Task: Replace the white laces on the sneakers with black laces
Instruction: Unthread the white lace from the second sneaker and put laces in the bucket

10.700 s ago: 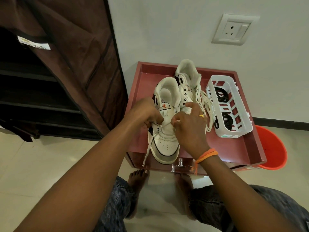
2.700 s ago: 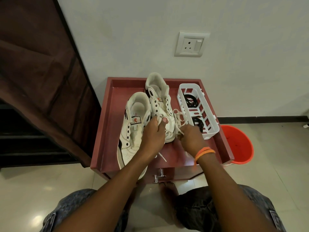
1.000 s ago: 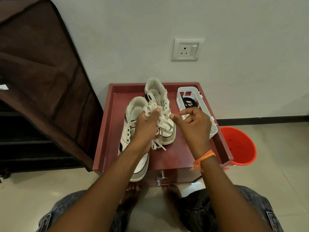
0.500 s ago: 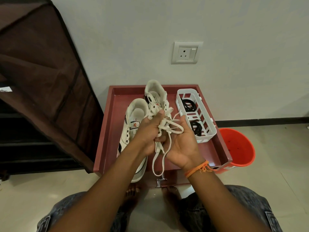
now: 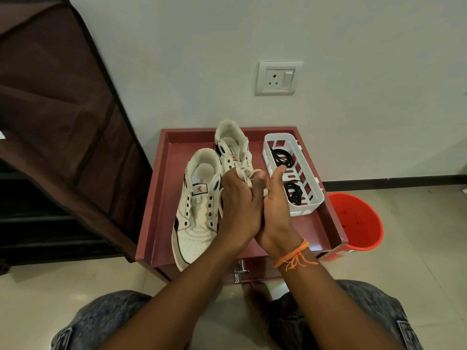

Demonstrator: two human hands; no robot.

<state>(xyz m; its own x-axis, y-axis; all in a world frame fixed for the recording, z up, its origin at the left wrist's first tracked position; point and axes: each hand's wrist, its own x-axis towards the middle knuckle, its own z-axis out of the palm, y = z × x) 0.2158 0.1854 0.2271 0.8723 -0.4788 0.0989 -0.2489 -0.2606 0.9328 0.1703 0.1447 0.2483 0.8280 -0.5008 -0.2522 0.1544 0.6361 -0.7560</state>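
- The person's left hand [image 5: 237,198] was clenched round a bunch of white laces [image 5: 246,176], the loops poking out above the knuckles, just in front of the far sneaker [image 5: 231,147].
- The right hand [image 5: 274,205] lay against the left with its palm turned in and its fingers fairly straight, pressing the bundle rather than gripping it; how much lace sat between the palms was hidden.
- Both sneakers stood on the red bench [image 5: 326,231]; the near sneaker [image 5: 195,210] lay left of the hands with bare eyelets, so I judged the white laces to be out of at least that one.
- The black laces [image 5: 293,193] lay coiled in a white basket [image 5: 312,195] just right of the hands, with a second black coil [image 5: 281,157] toward its far end.
- The white laces looked light, soft and limp; I would expect them to spring out of a loose bundle, so a full fist around the middle seemed the right hold.
- The black ones would likely handle the same, and each would best be taken by a stiff tip for threading, though the tips were too small to make out.
- The sneakers seemed light but floppy at the tongue, so steadying one by its side near the eyelets would help.
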